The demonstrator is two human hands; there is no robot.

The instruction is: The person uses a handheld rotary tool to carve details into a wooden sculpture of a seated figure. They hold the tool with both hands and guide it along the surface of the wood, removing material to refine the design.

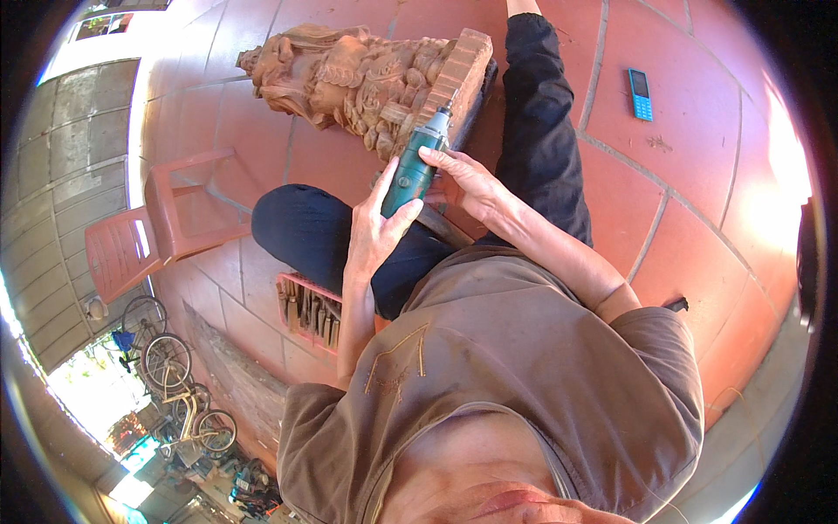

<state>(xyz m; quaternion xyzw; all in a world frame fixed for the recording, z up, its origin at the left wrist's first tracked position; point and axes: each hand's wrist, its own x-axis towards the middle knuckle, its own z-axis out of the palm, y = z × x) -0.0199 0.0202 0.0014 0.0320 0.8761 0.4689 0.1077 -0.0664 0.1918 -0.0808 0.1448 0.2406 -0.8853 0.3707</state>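
A green rotary tool with a grey nose and a thin metal bit is held between both hands, its tip pointing up and away. My left hand wraps round the rear of its body, thumb along the near side. Around the front half closes my right hand, thumb on top; its other fingers are partly hidden beneath. Just beyond the bit lies a carved wooden statue on its side, its flat base toward the right. Whether the bit touches the wood I cannot tell.
On the tiled floor, a blue keypad phone lies at the right. A reddish plastic chair stands at the left. Near my left arm sits a pink basket of chisel-like tools. Bicycles stand farther off at lower left.
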